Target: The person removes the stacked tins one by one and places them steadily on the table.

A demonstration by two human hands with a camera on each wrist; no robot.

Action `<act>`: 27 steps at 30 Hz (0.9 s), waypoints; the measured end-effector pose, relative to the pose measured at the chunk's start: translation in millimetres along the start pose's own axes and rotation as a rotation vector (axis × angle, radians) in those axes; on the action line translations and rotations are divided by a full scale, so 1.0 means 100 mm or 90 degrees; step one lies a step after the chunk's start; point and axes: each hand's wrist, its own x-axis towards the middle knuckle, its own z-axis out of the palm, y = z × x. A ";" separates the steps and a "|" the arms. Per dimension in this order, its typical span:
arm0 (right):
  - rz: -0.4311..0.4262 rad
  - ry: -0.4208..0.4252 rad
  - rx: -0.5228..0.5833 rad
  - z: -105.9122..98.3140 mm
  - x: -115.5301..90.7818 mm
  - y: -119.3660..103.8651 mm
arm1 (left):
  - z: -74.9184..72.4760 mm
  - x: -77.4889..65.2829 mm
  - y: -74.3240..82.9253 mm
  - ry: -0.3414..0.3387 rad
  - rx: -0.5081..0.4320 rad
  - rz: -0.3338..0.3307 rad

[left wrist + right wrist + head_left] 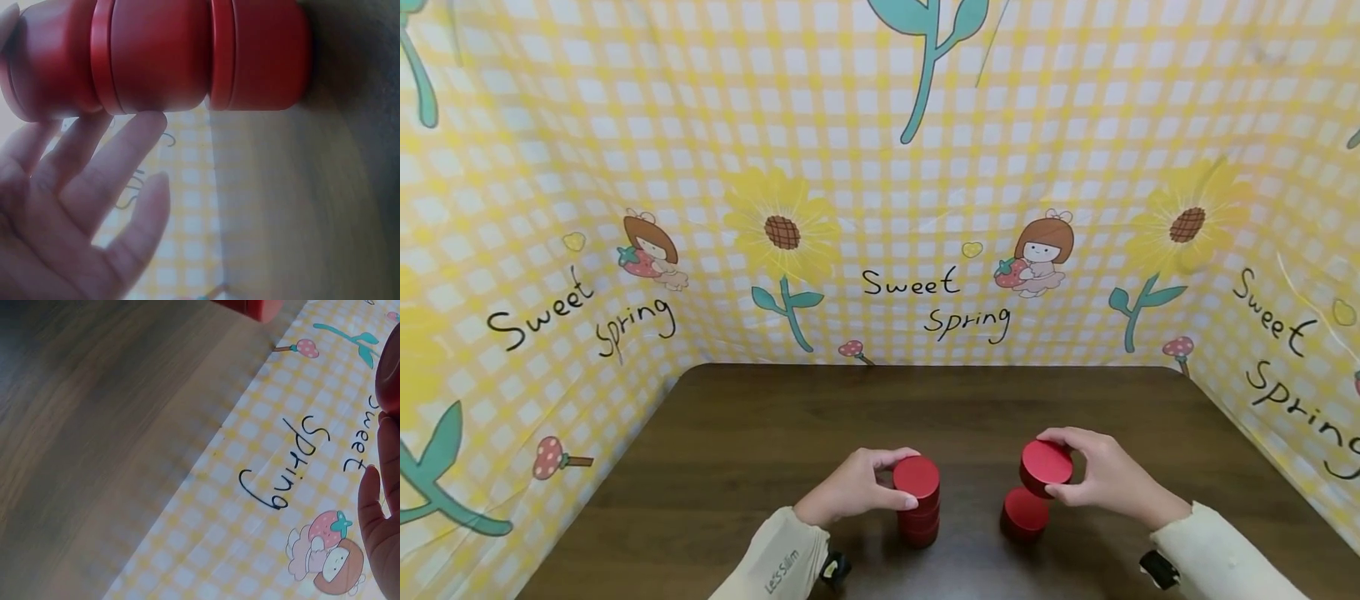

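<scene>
Three round red tins with lids stand in a stack [919, 525] in front of me. My left hand [863, 485] grips the top tin [916, 477] from the left, thumb on the near side and fingers behind. In the left wrist view the stacked tins [159, 56] lie across the top, with fingertips against their sides. To the right, my right hand [1101, 468] holds another red tin [1047, 463] by its edge, thumb in front. A single red tin [1024, 515] stands below it, partly covered by the held one.
The dark wooden table [775, 425] has rounded far corners. A yellow checked cloth [880, 208] printed with flowers and words hangs behind it and along both sides.
</scene>
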 end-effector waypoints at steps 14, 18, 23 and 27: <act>0.026 0.042 -0.036 -0.17 -0.18 0.06 | -0.01 0.00 -0.01 0.003 0.013 -0.002; 0.024 0.048 -0.045 -0.23 -0.23 0.09 | -0.01 0.01 -0.01 0.003 0.022 0.006; 0.030 0.056 -0.066 -0.30 -0.27 0.11 | -0.01 0.01 0.01 0.004 0.033 0.009; 0.051 0.048 -0.080 -0.34 -0.31 0.13 | 0.00 0.01 0.00 0.003 0.026 0.001</act>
